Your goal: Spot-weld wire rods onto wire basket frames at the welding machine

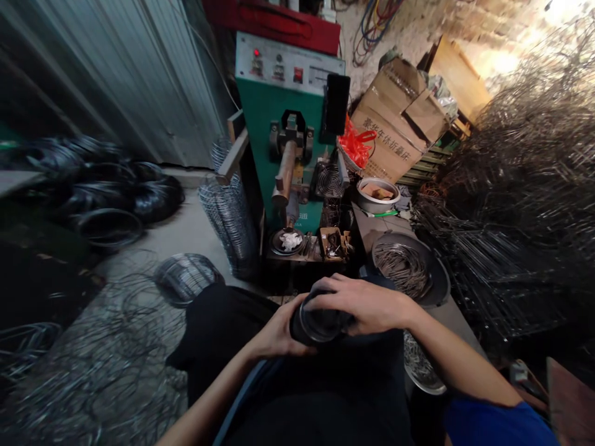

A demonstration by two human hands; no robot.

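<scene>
A dark cylindrical container [316, 325] is held upright over my lap, close to my body. My left hand [279, 331] wraps round its left side and lower part. Over its top lies my right hand [351, 301], with the fingers bent round the rim or lid. Whether the lid is loose or fastened I cannot tell. In front of my knees stands a green machine [260, 124] with a red light and a thick metal arm [286, 167]. Beneath that arm a small dish [279, 243] holds something white and crumpled.
At the right are a dark pan [441, 279] of metal wire pieces, a round tin [379, 201], a cardboard box [385, 124] and piled wire racks [502, 266]. Stacked wire mesh [230, 223], a mesh basket [188, 279], wire coils [153, 192] and scattered wires are at the left.
</scene>
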